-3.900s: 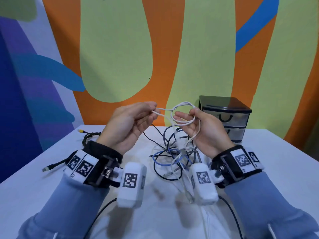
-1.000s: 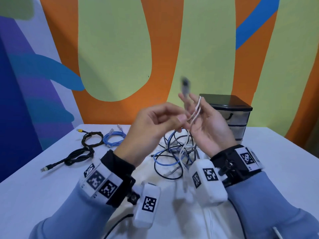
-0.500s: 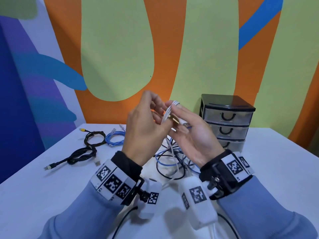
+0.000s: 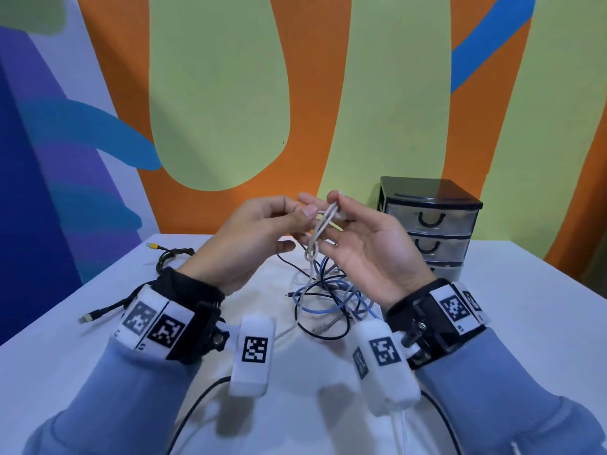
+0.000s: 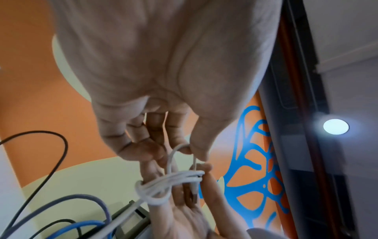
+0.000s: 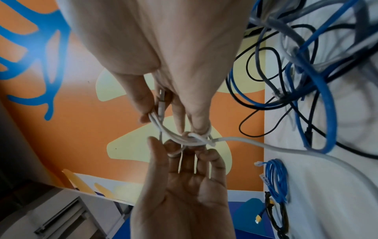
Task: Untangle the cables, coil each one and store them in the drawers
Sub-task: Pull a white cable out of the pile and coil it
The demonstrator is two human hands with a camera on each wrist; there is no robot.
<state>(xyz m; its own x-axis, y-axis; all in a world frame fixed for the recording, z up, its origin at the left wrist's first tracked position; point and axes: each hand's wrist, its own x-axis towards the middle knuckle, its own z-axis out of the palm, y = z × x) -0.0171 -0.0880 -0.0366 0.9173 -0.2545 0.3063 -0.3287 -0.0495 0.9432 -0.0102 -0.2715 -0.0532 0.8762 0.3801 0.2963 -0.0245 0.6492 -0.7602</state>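
A thin white cable [image 4: 323, 224] is bunched into a small coil, held up between both hands above the table. My left hand [image 4: 302, 214] pinches a loop of it between thumb and forefinger [image 5: 191, 151]. My right hand [image 4: 335, 210], palm towards me, holds the bundle [image 6: 163, 127] in thumb and fingers, and a turn of the cable is wrapped round the coil's waist [image 5: 147, 189]. Its free end [image 6: 286, 148] trails down to the table. Below the hands lies a tangle of blue, black and grey cables [image 4: 328, 298]. The black-topped drawer unit [image 4: 430, 221] stands at the back right, its drawers closed.
A black cable [image 4: 170, 254] with a yellow plug [image 4: 152, 246] lies at the left of the white table [image 4: 525, 323]. A coiled blue cable [image 6: 276, 179] lies beside it. A painted wall rises right behind the table.
The left hand has drawn a little to the left, away from the right palm, and the white coil now shows between the fingertips with a turn wrapped round it.
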